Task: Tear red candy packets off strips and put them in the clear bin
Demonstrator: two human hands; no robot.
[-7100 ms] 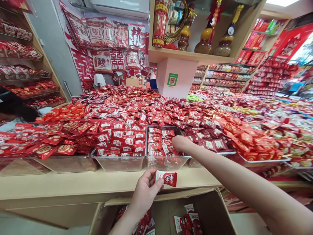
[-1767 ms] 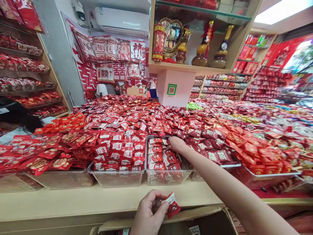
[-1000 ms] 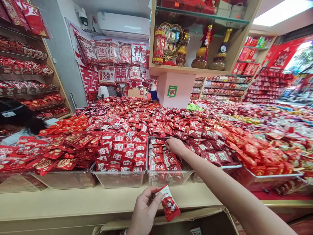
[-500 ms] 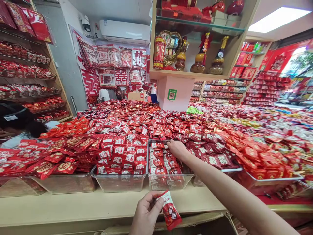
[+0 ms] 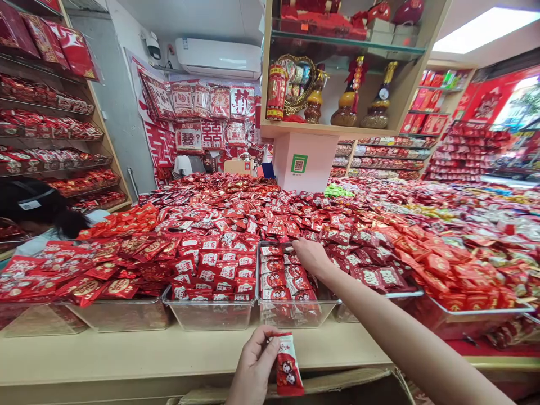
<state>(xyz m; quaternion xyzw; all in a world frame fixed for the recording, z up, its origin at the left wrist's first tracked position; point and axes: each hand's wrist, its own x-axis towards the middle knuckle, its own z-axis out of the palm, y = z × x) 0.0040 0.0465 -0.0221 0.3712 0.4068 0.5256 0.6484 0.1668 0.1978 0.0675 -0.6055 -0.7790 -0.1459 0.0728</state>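
Observation:
In the head view, my left hand (image 5: 255, 363) pinches a red and white candy packet (image 5: 288, 364) by its upper end, above the front of the counter. The packet bears two cartoon faces and hangs nearly upright. My right hand (image 5: 311, 256) reaches into the back of a clear plastic bin (image 5: 295, 315). Its fingers are bent together and point down; whatever lies between them is hidden. Matching packets (image 5: 276, 280) lie in two stacked columns in that bin, and the hand covers the back of the right column.
Bins of red packets (image 5: 213, 275) and dark maroon packets (image 5: 375, 273) flank the clear bin. An open cardboard box (image 5: 337, 382) stands below the counter edge (image 5: 126, 357). A glass-shelved cabinet (image 5: 337, 132) overhangs the heap. Another person (image 5: 31, 208) is at the far left.
The packet in my left hand has turned more upright. My right hand stays at the back of the bin. The whole view has shifted slightly.

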